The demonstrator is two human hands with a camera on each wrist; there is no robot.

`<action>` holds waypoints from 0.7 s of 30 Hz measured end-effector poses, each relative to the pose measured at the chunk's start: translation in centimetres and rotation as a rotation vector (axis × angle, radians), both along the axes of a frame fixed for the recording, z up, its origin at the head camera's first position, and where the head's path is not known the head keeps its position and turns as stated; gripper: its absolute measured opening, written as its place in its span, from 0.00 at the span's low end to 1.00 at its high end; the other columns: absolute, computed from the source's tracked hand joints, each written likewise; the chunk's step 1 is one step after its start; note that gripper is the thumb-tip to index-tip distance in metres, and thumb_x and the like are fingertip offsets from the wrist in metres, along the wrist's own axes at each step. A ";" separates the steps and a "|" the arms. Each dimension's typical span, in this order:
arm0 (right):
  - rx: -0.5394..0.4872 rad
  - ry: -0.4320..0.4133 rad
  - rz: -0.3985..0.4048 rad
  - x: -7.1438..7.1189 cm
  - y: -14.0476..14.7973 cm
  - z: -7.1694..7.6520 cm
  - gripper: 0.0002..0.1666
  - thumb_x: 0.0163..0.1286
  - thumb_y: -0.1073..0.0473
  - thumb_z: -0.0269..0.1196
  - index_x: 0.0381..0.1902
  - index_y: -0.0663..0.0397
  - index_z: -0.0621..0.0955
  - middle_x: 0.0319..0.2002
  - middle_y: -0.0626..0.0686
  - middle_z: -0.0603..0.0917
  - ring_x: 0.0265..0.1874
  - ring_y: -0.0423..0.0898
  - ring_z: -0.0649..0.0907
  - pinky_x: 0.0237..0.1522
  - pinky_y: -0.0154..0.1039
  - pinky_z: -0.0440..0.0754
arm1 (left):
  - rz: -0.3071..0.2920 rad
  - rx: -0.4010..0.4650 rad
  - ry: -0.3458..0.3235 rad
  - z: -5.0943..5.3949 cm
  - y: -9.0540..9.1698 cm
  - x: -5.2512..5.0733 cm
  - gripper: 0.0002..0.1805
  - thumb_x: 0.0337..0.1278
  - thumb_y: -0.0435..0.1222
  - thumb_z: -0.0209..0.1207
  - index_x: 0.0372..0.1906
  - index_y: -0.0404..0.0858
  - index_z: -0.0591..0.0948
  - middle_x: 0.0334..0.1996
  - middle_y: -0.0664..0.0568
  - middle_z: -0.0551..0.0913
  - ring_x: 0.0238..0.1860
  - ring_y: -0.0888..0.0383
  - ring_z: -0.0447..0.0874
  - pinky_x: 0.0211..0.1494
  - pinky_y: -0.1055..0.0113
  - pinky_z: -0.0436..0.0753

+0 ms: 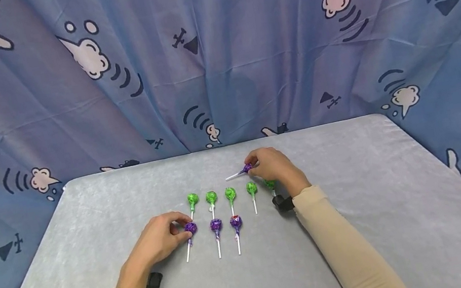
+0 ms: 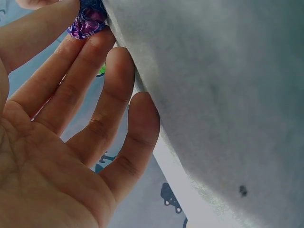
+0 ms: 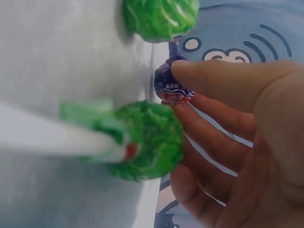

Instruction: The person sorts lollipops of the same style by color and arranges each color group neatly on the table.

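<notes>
My left hand point(image 1: 158, 239) pinches the wrapped head of a purple lollipop point(image 1: 191, 228) at the left end of the near row; its white stick points toward me. In the left wrist view the purple wrapper point(image 2: 90, 20) sits between thumb and fingers. Behind the far row, my right hand point(image 1: 275, 164) grips another purple lollipop point(image 1: 247, 168) by its head, the stick pointing left. That purple head point(image 3: 172, 83) shows between thumb and fingers in the right wrist view, close to a green lollipop point(image 3: 149, 142). The right wrist partly hides the rightmost green lollipop point(image 1: 270, 184).
Several green lollipops point(image 1: 230, 194) form the far row, sticks toward me. Two more purple lollipops, a middle one point(image 1: 216, 225) and a right one point(image 1: 236, 222), lie in the near row. A grey cloth covers the table point(image 1: 353, 158); a patterned blue curtain point(image 1: 225, 62) hangs behind it.
</notes>
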State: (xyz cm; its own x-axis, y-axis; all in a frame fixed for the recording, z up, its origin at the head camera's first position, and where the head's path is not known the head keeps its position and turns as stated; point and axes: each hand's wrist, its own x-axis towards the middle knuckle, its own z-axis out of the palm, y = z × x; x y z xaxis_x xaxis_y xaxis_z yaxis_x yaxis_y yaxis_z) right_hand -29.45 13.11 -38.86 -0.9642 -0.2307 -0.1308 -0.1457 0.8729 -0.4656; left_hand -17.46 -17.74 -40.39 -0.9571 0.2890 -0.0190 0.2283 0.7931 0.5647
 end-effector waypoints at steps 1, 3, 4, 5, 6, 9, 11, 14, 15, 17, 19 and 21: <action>0.002 -0.004 0.002 0.0 0.0 0.0 0.20 0.68 0.54 0.66 0.58 0.49 0.83 0.55 0.52 0.85 0.57 0.52 0.81 0.62 0.52 0.74 | 0.000 0.000 -0.001 0.0 0.0 0.0 0.13 0.53 0.34 0.70 0.45 0.42 0.87 0.39 0.53 0.87 0.33 0.62 0.75 0.35 0.67 0.73; 0.002 -0.011 0.002 -0.1 0.1 -0.1 0.20 0.68 0.54 0.66 0.58 0.49 0.83 0.56 0.52 0.85 0.57 0.52 0.81 0.62 0.52 0.74 | 0.002 0.001 -0.002 0.0 0.0 0.0 0.13 0.53 0.34 0.70 0.45 0.43 0.87 0.40 0.53 0.87 0.33 0.62 0.75 0.36 0.66 0.73; 0.003 -0.011 0.003 -0.1 0.1 -0.1 0.20 0.68 0.54 0.66 0.58 0.49 0.83 0.56 0.52 0.85 0.57 0.52 0.81 0.62 0.52 0.74 | 0.001 0.002 -0.002 0.0 0.0 0.0 0.13 0.53 0.34 0.70 0.45 0.43 0.87 0.40 0.53 0.87 0.33 0.62 0.75 0.36 0.66 0.73; 0.002 -0.012 0.004 -0.1 0.1 -0.2 0.20 0.68 0.54 0.66 0.58 0.49 0.83 0.56 0.52 0.85 0.57 0.52 0.80 0.62 0.52 0.74 | -0.001 0.003 0.000 0.0 0.0 0.0 0.13 0.53 0.35 0.70 0.45 0.43 0.87 0.40 0.53 0.87 0.33 0.62 0.75 0.36 0.66 0.73; 0.002 -0.011 0.004 -0.1 0.1 -0.2 0.20 0.68 0.54 0.66 0.58 0.49 0.83 0.56 0.52 0.85 0.57 0.52 0.81 0.62 0.52 0.74 | -0.002 0.004 0.001 0.0 0.0 0.0 0.13 0.53 0.35 0.70 0.45 0.43 0.87 0.40 0.53 0.87 0.33 0.62 0.75 0.35 0.66 0.73; -0.002 -0.005 0.005 -0.1 0.2 -0.3 0.21 0.68 0.53 0.66 0.58 0.49 0.83 0.56 0.52 0.85 0.57 0.52 0.81 0.62 0.52 0.74 | -0.005 0.007 0.005 -0.1 -0.1 0.0 0.13 0.53 0.35 0.70 0.45 0.43 0.87 0.40 0.53 0.87 0.33 0.63 0.75 0.35 0.67 0.73; -0.001 0.000 0.000 -0.1 0.2 -0.3 0.22 0.68 0.51 0.66 0.58 0.49 0.82 0.56 0.52 0.85 0.57 0.52 0.81 0.62 0.52 0.75 | -0.005 0.007 0.004 -0.1 -0.1 -0.1 0.13 0.53 0.35 0.70 0.45 0.43 0.87 0.40 0.53 0.87 0.33 0.63 0.75 0.35 0.67 0.73; 0.002 0.006 -0.016 -0.1 0.2 -0.3 0.22 0.68 0.47 0.66 0.57 0.49 0.82 0.54 0.52 0.85 0.55 0.51 0.81 0.59 0.51 0.76 | 0.000 0.009 -0.002 -0.1 -0.1 -0.1 0.12 0.54 0.35 0.70 0.45 0.43 0.87 0.40 0.53 0.87 0.33 0.62 0.76 0.35 0.66 0.73; 0.005 0.008 -0.022 -0.1 0.2 -0.3 0.22 0.68 0.47 0.66 0.56 0.49 0.83 0.53 0.52 0.85 0.53 0.51 0.82 0.58 0.51 0.76 | 0.003 0.010 -0.004 -0.1 -0.1 -0.1 0.13 0.54 0.35 0.70 0.45 0.43 0.87 0.40 0.53 0.87 0.33 0.62 0.76 0.35 0.66 0.74; 0.010 0.008 -0.032 -0.1 0.2 -0.4 0.21 0.68 0.46 0.66 0.55 0.48 0.83 0.51 0.52 0.85 0.51 0.50 0.82 0.55 0.50 0.77 | 0.006 0.011 -0.008 -0.1 -0.1 -0.1 0.13 0.54 0.35 0.70 0.45 0.44 0.87 0.40 0.53 0.86 0.33 0.62 0.76 0.36 0.66 0.74; 0.010 0.006 -0.034 -0.1 0.2 -0.4 0.20 0.68 0.47 0.66 0.54 0.48 0.83 0.50 0.51 0.85 0.49 0.49 0.82 0.54 0.48 0.77 | 0.009 0.010 -0.011 -0.1 -0.1 -0.1 0.13 0.54 0.35 0.70 0.45 0.44 0.87 0.39 0.54 0.86 0.33 0.62 0.76 0.35 0.66 0.73; 0.010 0.004 -0.034 -0.1 0.2 -0.4 0.20 0.68 0.48 0.66 0.54 0.48 0.84 0.50 0.51 0.85 0.48 0.49 0.82 0.53 0.48 0.77 | 0.011 0.009 -0.013 -0.1 -0.1 -0.1 0.13 0.53 0.35 0.70 0.45 0.44 0.87 0.39 0.54 0.86 0.33 0.62 0.75 0.35 0.66 0.73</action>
